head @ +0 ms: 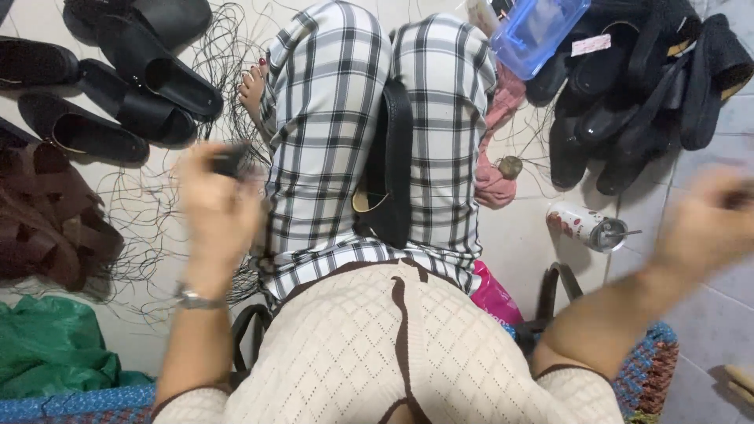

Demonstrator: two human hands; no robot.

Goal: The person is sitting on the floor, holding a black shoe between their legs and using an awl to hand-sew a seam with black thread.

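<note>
Head view, looking down at our lap as we sit low over a tiled floor (550, 259).

Item: black sandal (389, 169), clamped upright between our knees in checked trousers (322, 133), its tan inner edge showing. It is the piece in work.

Item: left hand (216, 208), blurred, raised off the left knee, closed round a small dark tool (230, 161); a wristwatch (196, 298) sits on that wrist.

Item: right hand (707, 224), flung wide toward the right edge of the floor and badly blurred. We cannot tell whether it is closed or what it holds.

Item: loose black thread (157, 212), tangled over the floor at our left.

Item: black slippers (133, 86) along the top left edge; a heap of black sandals (636, 86) at the top right corner; brown straps (47, 212) at left; a drink can (585, 226) with straw at right.

Judgement: with both hands drawn apart from the clamped sandal, we seem to be pulling a stitch tight. The next move calls for both hands to return to the sandal's edge, with the tool set accurately.
</note>
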